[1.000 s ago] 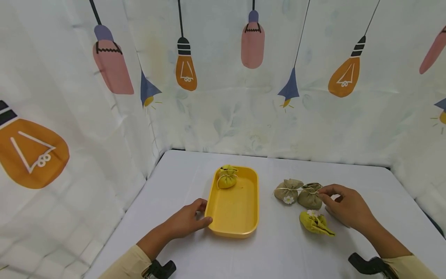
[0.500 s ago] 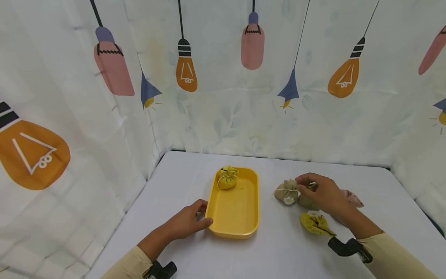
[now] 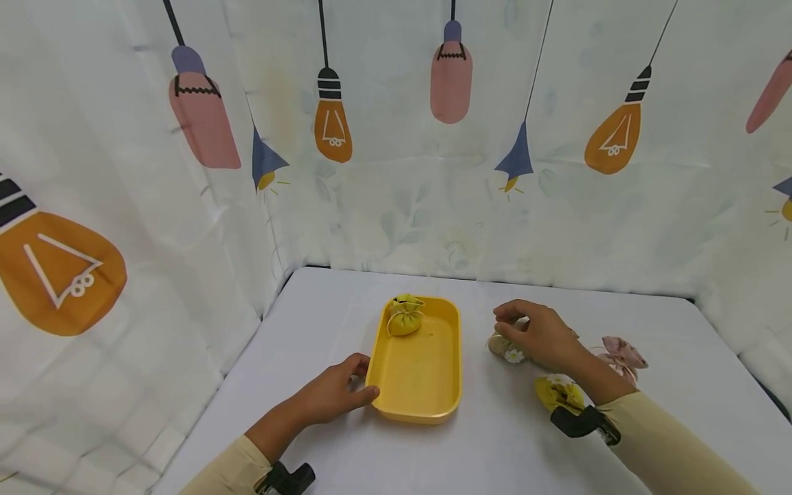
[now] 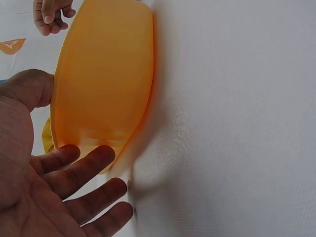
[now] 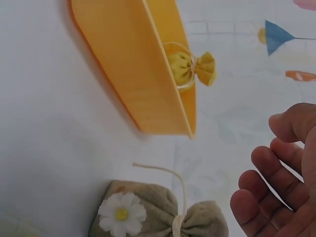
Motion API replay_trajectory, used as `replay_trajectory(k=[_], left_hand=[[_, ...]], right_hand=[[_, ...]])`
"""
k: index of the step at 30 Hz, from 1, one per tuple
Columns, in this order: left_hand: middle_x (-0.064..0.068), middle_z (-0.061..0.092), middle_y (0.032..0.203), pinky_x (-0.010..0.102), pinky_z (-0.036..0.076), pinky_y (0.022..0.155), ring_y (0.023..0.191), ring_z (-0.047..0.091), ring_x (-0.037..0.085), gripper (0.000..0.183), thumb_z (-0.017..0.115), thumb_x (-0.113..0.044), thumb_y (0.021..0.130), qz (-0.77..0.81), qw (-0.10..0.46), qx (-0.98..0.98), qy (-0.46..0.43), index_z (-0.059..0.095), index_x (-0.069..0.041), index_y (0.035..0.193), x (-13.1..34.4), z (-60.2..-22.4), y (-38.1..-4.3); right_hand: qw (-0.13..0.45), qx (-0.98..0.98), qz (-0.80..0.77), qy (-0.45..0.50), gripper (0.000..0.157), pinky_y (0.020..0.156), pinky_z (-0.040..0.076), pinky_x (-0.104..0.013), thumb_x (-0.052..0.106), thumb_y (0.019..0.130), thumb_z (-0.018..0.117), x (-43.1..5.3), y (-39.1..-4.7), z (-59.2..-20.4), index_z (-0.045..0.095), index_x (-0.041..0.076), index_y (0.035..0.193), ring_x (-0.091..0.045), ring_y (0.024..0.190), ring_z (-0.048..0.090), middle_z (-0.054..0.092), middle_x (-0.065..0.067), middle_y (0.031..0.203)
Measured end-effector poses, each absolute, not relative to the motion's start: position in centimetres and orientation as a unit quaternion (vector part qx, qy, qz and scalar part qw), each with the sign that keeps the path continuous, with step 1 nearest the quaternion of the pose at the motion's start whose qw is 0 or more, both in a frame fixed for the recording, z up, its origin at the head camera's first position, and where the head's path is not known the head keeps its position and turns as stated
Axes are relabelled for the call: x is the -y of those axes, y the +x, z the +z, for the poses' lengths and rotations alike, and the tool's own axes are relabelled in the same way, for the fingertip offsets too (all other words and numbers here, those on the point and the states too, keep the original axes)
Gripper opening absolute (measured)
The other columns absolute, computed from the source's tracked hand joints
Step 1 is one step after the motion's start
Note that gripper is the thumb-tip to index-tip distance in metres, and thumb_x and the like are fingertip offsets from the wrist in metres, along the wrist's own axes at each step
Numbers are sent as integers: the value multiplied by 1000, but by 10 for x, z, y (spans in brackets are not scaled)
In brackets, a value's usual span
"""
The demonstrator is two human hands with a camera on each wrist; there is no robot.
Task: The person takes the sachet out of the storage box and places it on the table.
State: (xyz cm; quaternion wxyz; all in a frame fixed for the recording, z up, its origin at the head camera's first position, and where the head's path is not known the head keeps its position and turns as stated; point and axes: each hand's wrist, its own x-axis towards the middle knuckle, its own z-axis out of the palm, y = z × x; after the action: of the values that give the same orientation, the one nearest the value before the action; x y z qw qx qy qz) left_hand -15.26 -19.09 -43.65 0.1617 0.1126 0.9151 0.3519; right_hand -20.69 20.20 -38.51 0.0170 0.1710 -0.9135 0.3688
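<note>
My left hand (image 3: 334, 392) rests at the left side of a yellow plastic tray (image 3: 414, 385), its thumb at the rim and its fingers loosely spread along the outer wall in the left wrist view. Inside the tray's far left corner sits a yellow drawstring pouch (image 3: 405, 317). My right hand (image 3: 538, 335) hovers over a beige drawstring pouch (image 5: 158, 200) with a white daisy. Nothing lies between its loosely bent fingers in the right wrist view. A second beige pouch is mostly hidden behind that hand.
Another yellow pouch (image 3: 555, 390) lies nearer me, partly covered by the right wrist's black camera mount (image 3: 581, 421). A pink pouch (image 3: 621, 356) lies to the right. A white curtain (image 3: 396, 206) printed with lamps rises behind the white table (image 3: 495, 447).
My right hand has left the second beige pouch and moved left to above the daisy pouch, uncovering the pink pouch. The left hand and tray have stayed in place.
</note>
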Motion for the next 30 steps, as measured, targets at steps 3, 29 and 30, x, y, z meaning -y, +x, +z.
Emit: replay_trajectory(k=[3,29,30], left_hand=[[-1,63,125,57,45,103,122,57,28,60,73,-46,94,355,164,-914,112,51,-13,138,191,-436,-153],[-1,63,127,58,44,103,123,57,29,61,73,-49,94,355,166,-913,111,51,-14,139,192,-438,-154],[-2,63,127,57,44,104,123,57,28,60,73,-48,94,357,167,-912,112,51,-14,139,192,-438,-154]], right_hand=[[19,911,371,177,24,78,57,-35,22,97,74,-196,-211,-387,70,14,119,-16,89,66,70,4,102],[1,916,356,183,31,89,55,-41,24,99,71,-150,-241,-395,67,10,126,-19,101,64,69,0,111],[-2,916,357,185,32,89,55,-40,24,99,71,-148,-242,-396,67,10,127,-18,101,64,69,1,110]])
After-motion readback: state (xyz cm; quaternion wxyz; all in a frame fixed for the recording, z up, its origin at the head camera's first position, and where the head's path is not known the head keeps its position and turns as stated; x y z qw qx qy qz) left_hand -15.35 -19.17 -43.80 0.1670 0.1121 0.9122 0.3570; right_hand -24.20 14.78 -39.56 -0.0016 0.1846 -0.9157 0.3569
